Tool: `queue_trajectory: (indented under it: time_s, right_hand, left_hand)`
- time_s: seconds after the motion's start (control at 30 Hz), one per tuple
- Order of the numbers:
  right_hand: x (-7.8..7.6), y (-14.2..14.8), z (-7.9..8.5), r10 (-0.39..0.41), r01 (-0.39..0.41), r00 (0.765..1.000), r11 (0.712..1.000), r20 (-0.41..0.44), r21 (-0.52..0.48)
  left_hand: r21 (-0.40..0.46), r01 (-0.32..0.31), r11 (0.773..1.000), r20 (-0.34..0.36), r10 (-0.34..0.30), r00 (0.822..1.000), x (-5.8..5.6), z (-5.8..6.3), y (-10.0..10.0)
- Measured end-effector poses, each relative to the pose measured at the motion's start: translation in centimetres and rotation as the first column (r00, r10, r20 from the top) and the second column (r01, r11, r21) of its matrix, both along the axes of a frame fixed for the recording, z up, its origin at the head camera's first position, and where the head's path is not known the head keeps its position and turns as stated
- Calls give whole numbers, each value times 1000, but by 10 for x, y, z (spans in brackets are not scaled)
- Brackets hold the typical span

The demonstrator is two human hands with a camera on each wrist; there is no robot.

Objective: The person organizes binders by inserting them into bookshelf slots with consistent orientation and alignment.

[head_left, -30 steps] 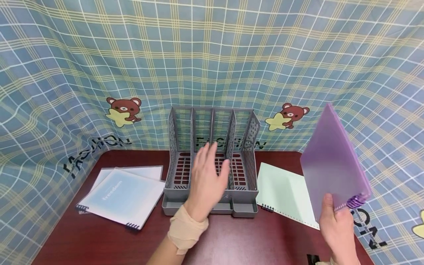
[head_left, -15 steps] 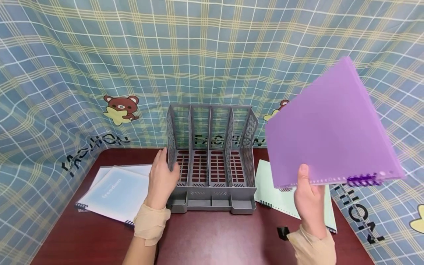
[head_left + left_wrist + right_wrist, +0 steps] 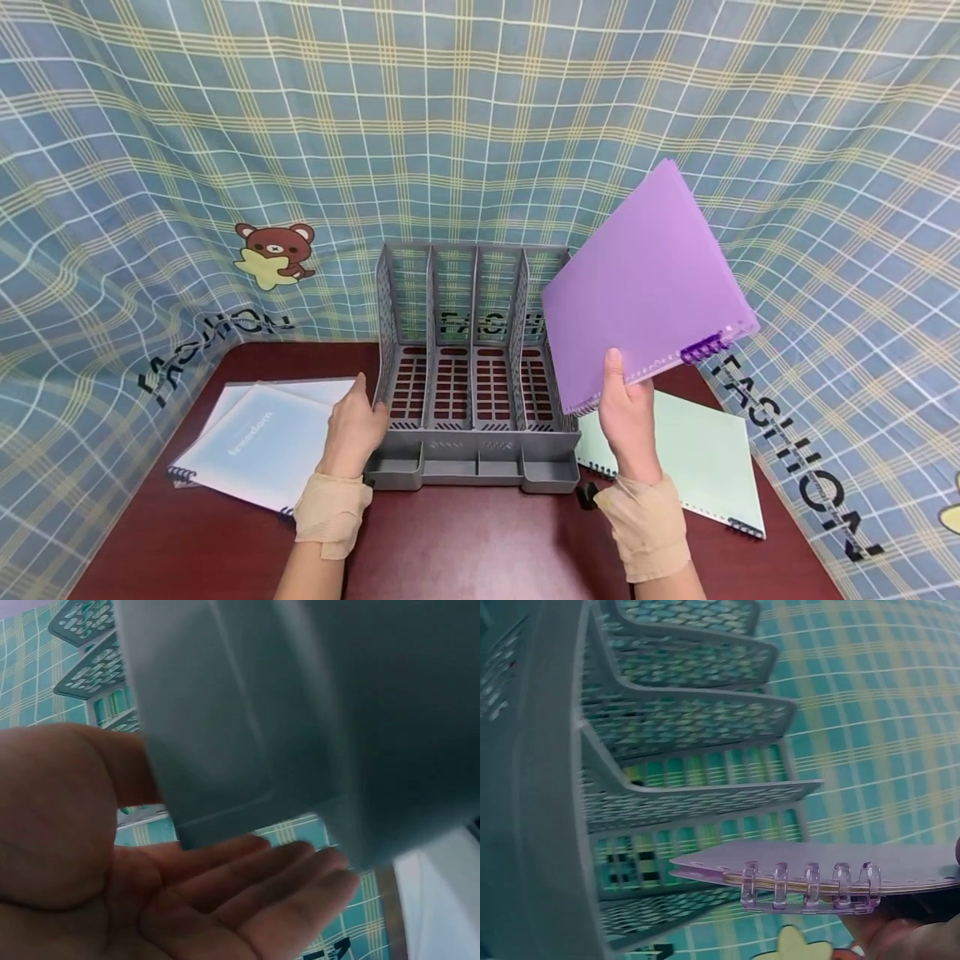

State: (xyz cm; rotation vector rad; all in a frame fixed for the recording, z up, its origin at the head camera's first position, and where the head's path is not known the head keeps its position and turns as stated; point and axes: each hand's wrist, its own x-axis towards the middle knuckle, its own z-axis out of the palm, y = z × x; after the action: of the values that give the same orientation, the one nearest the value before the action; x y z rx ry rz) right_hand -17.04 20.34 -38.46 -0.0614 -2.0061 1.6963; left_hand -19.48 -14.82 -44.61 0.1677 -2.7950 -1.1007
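Note:
My right hand (image 3: 628, 417) holds a purple spiral notebook (image 3: 641, 283) by its lower bound edge, thumb on the near cover. The notebook is raised and tilted, overlapping the rightmost slot of a grey magazine file rack (image 3: 457, 446) in the head view. In the right wrist view its clear purple rings (image 3: 810, 889) face the rack's slots; whether it touches the rack I cannot tell. My left hand (image 3: 356, 429) is at the rack's front left corner, thumb on the inner side. The left wrist view shows its fingers (image 3: 277, 900) extended beside the grey wall; the thumb tip is hidden.
A blue notebook (image 3: 262, 446) marked "freedom" lies at the left, over another pale notebook (image 3: 318, 388). At the right lies a pale green notebook (image 3: 708, 450), partly behind my right hand. A plaid curtain (image 3: 465, 125) rises behind the dark red table (image 3: 465, 542).
The purple notebook has swung round and moved left towards the rack in my right hand. My left hand has gone from in front of the rack's middle to its left corner.

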Motion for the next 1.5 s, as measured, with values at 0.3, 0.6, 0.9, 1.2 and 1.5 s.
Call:
queue_trajectory:
  time_s: [0.3, 0.6, 0.9, 1.2, 1.5]
  right_hand:
    - [-20, -8, -28, -88, 85, 996, 979, 8, 185]
    - [-28, -9, -48, -125, 109, 991, 970, 57, 219]
    - [-37, -10, -64, -150, 117, 983, 958, 108, 263]
    - [-39, -10, -77, -214, 173, 969, 945, 124, 279]
    - [-38, -9, -86, -216, 156, 959, 944, 184, 291]
  left_hand:
    - [-11, 26, 1000, -20, -27, 999, -5, -10, 1]
    - [2, 16, 1000, -18, -16, 1000, -6, -16, 4]
    - [9, -1, 1000, -5, 1, 1000, -7, -20, 2]
    - [11, 11, 1000, 3, -11, 1000, -8, -21, 1]
    - [0, 13, 1000, 2, -13, 1000, -10, -17, 3]
